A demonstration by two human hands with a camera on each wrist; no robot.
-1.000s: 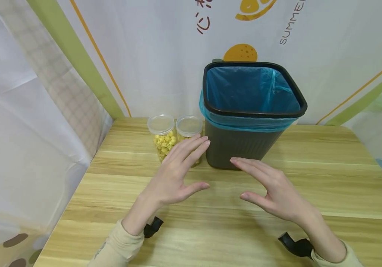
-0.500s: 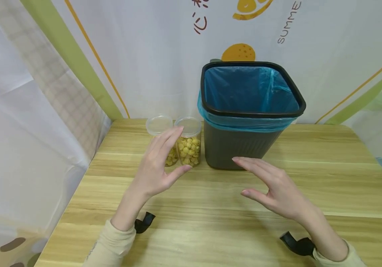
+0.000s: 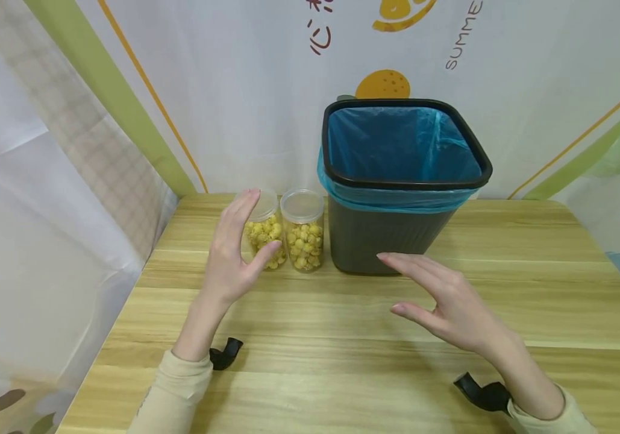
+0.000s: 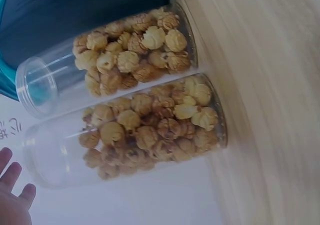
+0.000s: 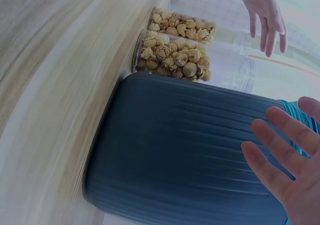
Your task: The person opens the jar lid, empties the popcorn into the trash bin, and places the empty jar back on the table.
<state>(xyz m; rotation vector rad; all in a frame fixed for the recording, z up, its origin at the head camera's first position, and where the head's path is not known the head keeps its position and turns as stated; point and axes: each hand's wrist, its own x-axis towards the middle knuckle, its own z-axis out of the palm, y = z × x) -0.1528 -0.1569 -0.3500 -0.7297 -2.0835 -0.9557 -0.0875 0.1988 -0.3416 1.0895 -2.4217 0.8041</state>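
Two clear lidded jars of popcorn stand side by side at the back of the wooden table. In the head view my left hand (image 3: 229, 253) is raised near the left jar (image 3: 266, 232), overlapping its lid, fingers extended and thumb apart, holding nothing. The right jar (image 3: 303, 238) stands between that jar and a dark grey trash bin (image 3: 375, 235) with a blue liner. My right hand (image 3: 445, 304) hovers in front of the bin, fingers stretched out, thumb spread, palm turned inward. In the right wrist view the fingers (image 5: 280, 150) overlap the bin's side.
The wooden table (image 3: 310, 361) runs up to a printed white curtain (image 3: 255, 90) behind the jars and bin. The bin's black rim (image 3: 407, 184) rises well above the jar lids. More white cloth (image 3: 22, 211) hangs along the left side.
My left hand has moved left and slightly away from me, from in front of the right jar to beside the left one. The right hand stays nearly still. The head view shifts slightly.
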